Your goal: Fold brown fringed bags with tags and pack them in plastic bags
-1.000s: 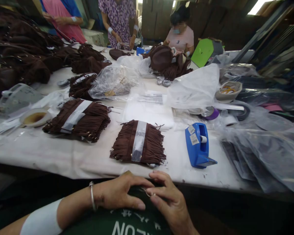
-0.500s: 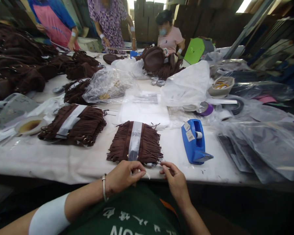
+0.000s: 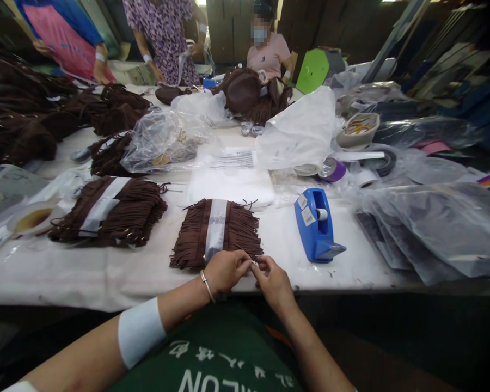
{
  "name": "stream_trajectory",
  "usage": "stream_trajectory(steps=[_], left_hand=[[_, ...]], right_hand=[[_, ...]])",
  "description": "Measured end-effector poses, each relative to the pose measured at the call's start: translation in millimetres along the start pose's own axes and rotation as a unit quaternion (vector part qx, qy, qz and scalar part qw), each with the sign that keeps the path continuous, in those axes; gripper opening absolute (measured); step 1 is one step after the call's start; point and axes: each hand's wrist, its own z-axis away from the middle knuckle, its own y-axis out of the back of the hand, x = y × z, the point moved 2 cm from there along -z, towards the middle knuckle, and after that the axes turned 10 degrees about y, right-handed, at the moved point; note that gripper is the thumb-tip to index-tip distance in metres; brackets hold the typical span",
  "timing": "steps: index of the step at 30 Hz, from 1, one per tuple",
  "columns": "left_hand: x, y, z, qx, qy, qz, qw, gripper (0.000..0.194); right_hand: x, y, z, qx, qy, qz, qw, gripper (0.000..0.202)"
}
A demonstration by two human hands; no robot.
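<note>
A brown fringed bag [image 3: 237, 228] with a pale band round its middle lies flat at the table's front edge. At its lower right corner my left hand [image 3: 227, 271] and my right hand [image 3: 273, 280] meet, fingertips pinched together. A tiny white piece shows between the fingertips; it looks like the thin white strip, too small to make out fully. My left wrist wears a bangle. A second banded brown bag [image 3: 141, 209] lies to the left. On the right stands a blue tape dispenser [image 3: 310, 234].
Plastic sleeves [image 3: 453, 228] lie at the right, a tape roll [image 3: 31, 219] at the left. Behind are white sheets [image 3: 228, 185], clear bags [image 3: 163, 139], a purple tape roll [image 3: 335, 170] and brown bag piles [image 3: 16, 120]. Three people stand or sit across the table.
My hands have come together at the bag's lower right corner; before, they were apart, with a white strip at my left fingertips. The camera view has shifted slightly.
</note>
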Motion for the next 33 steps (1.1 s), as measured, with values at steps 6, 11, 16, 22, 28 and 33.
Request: stream_trajectory(steps=[6, 11, 16, 22, 28, 33], left_hand=[[-6.4, -6.7, 6.3, 0.017, 0.009, 0.05, 0.999, 0.02], [-13.4, -5.4, 13.9, 0.052, -0.038, 0.033, 0.997, 0.02], [-22.5, -1.8, 19.1, 0.086, -0.101, -0.012, 0.991, 0.022], [-30.9, -2.3, 19.3, 0.066, -0.014, -0.047, 0.997, 0.017], [-39.1, -1.6, 26.9, 0.091, -0.029, 0.07, 0.993, 0.017], [-23.2, -3.7, 30.6, 0.057, -0.1, 0.037, 0.993, 0.021]], right_hand=[[-1.6, -8.9, -6.4, -0.035, -0.082, -0.141, 0.986, 0.037], [-4.0, -27.1, 2.8, 0.026, -0.107, -0.304, 0.946, 0.046], [-12.9, -33.4, 10.3, 0.072, -0.083, -0.357, 0.928, 0.041], [-14.2, -35.9, 10.8, 0.062, -0.07, -0.334, 0.938, 0.036], [-16.8, -28.5, 11.7, 0.037, -0.071, -0.366, 0.927, 0.037], [-8.0, -28.5, 13.2, 0.035, -0.076, -0.377, 0.922, 0.038]])
